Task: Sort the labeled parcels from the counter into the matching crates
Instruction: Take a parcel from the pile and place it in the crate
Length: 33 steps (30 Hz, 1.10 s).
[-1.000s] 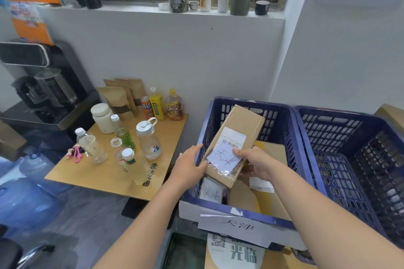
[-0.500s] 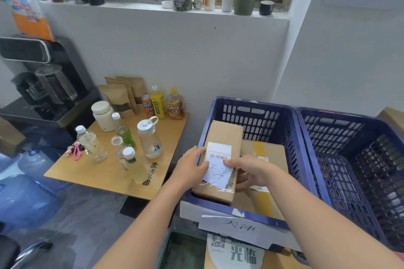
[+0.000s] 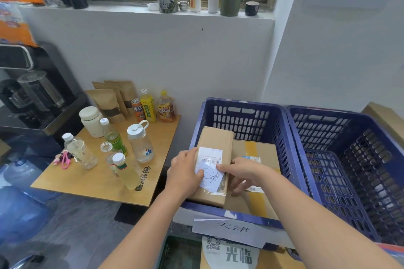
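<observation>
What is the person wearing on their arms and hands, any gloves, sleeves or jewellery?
Nothing that shows. The left hand and right hand are bare, with no gloves, rings or watch in view. Both forearms are uncovered down to the picture's edge, so no sleeves appear.

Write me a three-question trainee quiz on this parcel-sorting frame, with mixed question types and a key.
1. True or false: the long brown cardboard parcel is held above the right-hand blue plastic crate.
2. Which hands touch that parcel? A) left hand only B) right hand only C) both
3. Fill in: the left-hand blue plastic crate with the white paper sign already holds a wider ____ cardboard box.

Key: 1 false; 2 C; 3 brown.
</observation>
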Each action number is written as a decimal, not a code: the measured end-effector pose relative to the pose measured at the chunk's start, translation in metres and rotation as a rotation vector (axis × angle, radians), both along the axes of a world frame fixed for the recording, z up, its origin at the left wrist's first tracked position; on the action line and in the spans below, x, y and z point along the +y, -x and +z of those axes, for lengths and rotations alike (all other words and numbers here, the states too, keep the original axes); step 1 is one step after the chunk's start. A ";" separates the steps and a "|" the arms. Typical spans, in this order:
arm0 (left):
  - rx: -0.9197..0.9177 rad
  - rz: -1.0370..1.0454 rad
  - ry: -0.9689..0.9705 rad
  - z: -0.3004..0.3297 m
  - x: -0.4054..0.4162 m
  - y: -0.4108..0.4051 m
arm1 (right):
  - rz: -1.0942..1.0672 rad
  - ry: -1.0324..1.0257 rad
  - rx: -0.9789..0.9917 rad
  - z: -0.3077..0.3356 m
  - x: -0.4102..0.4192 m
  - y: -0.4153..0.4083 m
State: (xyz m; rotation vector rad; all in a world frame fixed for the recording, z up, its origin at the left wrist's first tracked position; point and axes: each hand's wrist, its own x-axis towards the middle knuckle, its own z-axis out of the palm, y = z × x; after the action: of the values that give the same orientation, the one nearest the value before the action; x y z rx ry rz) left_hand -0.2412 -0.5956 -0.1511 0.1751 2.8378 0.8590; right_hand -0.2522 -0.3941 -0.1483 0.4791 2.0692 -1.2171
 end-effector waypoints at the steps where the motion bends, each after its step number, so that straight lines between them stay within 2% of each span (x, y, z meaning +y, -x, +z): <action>1: -0.008 0.004 0.002 0.000 0.001 0.000 | -0.006 -0.021 0.012 -0.001 -0.001 -0.001; 8: -0.068 0.032 -0.081 0.002 0.001 -0.001 | -0.023 -0.071 0.041 0.003 -0.004 -0.007; 12: 0.002 0.039 -0.170 0.013 0.005 0.002 | -0.035 -0.106 0.076 0.022 0.010 -0.009; 17: 0.130 -0.009 -0.262 0.039 0.060 0.006 | -0.225 -0.075 0.168 0.057 0.063 -0.023; 21: 0.210 -0.147 -0.308 0.060 0.144 -0.004 | -0.405 -0.065 0.286 0.090 0.139 -0.061; 25: 0.195 -0.378 -0.320 0.077 0.239 -0.029 | -0.635 -0.086 0.413 0.119 0.245 -0.121; 29: 0.170 -0.569 -0.345 0.093 0.336 -0.073 | -0.930 -0.141 0.538 0.128 0.364 -0.200; 33: 0.151 -0.722 -0.363 0.096 0.430 -0.129 | -1.132 -0.216 0.645 0.128 0.467 -0.287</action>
State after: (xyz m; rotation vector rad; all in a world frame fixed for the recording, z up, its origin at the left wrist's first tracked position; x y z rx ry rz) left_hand -0.1126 -0.1659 -0.0556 1.2536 2.3882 1.1756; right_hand 0.0344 0.0732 -0.0207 1.6998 2.5272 -1.9457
